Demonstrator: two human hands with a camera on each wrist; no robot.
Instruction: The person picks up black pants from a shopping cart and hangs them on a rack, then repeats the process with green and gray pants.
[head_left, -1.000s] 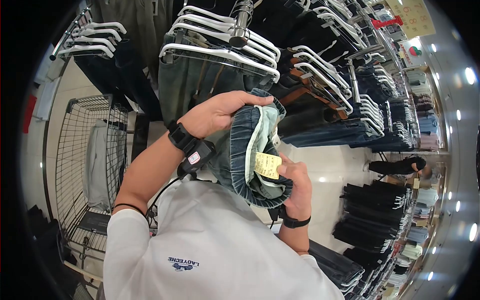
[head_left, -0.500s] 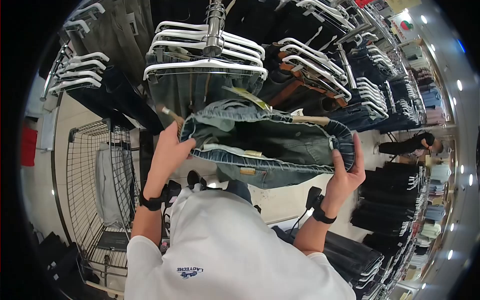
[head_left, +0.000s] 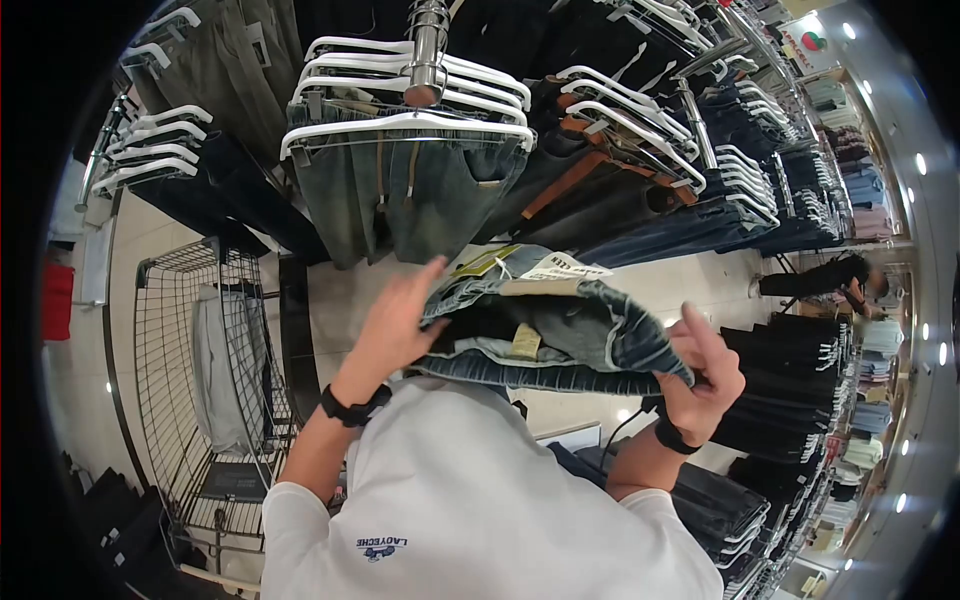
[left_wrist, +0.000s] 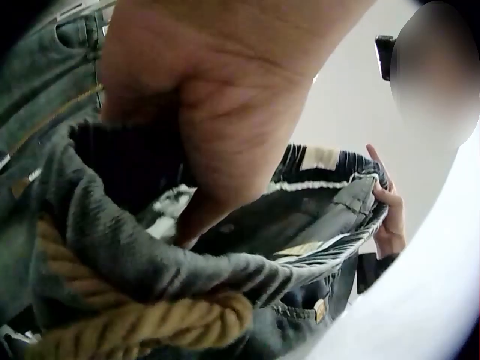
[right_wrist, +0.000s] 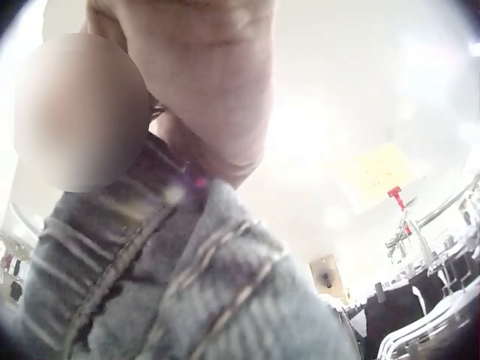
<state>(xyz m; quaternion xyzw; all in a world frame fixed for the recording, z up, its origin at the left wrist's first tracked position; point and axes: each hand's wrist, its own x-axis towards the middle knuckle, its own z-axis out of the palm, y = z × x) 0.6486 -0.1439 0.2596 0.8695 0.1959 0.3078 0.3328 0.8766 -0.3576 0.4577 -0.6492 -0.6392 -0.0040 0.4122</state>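
Note:
Blue-green jeans (head_left: 640, 345) with a gathered elastic waistband are held up in front of the chest, waist opening upward. At the waistband's left end is my left hand (head_left: 395, 325), fingers extended and thumb at the opening; in the left wrist view that hand (left_wrist: 217, 97) reaches into the opening, fingertips hidden, above a tan rope cord (left_wrist: 150, 326). My right hand (head_left: 705, 370) grips the right end, some fingers curled. A yellow label (head_left: 526, 341) shows inside, and a paper tag (head_left: 565, 267) hangs at the far edge. The right wrist view shows bunched denim (right_wrist: 172, 277) below the hand.
Jeans on white hangers (head_left: 410, 122) hang just beyond the hands. A wire cart (head_left: 150, 350) holding grey clothing (head_left: 225, 370) stands at left. More racks of dark trousers (head_left: 780, 385) line the right; a person (head_left: 820, 280) is farther off there.
The waistband, first bunched with a label pinched, was spread wide between both hands, then narrowed and sagged. My left hand moved right and its fingers straightened; the right hand's grip shifted slightly down.

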